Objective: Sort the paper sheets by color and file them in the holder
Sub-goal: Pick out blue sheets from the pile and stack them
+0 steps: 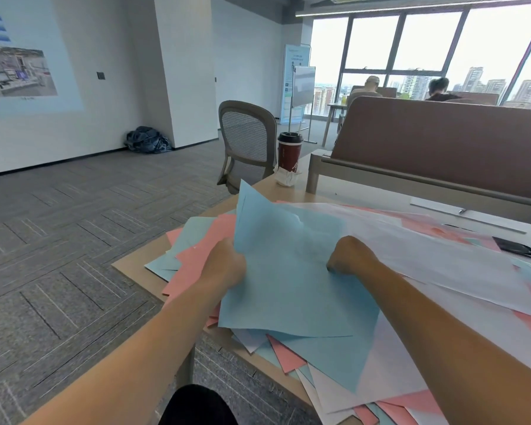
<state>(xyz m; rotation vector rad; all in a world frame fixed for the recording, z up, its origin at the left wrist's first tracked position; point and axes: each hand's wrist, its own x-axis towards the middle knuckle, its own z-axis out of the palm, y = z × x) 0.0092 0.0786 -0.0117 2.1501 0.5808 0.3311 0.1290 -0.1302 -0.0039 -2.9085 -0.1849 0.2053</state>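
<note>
Gripping several light-blue paper sheets (288,286) at their left edge with our left hand (226,265), we rest our curled right hand (351,256) on them; whether it pinches, we cannot tell. Uncountable pink, blue and white sheets (442,262) cover the near tan wooden table (129,266), with one red paper cup (289,151) at its far edge and one grey mesh chair (247,136) beyond.

- The left hand (227,266) is seen gripping the blue sheets (288,286), with its fingers hidden behind them.
- The right hand (351,256) is shown knuckles-up and its fingertips are tucked out of sight, so its hold cannot be told.
- The paper pile (442,271) is cut off by the right and bottom edges.
- The black object (515,248) is partly buried under sheets.
- The banner (296,56) lettering is too small to be read.
</note>
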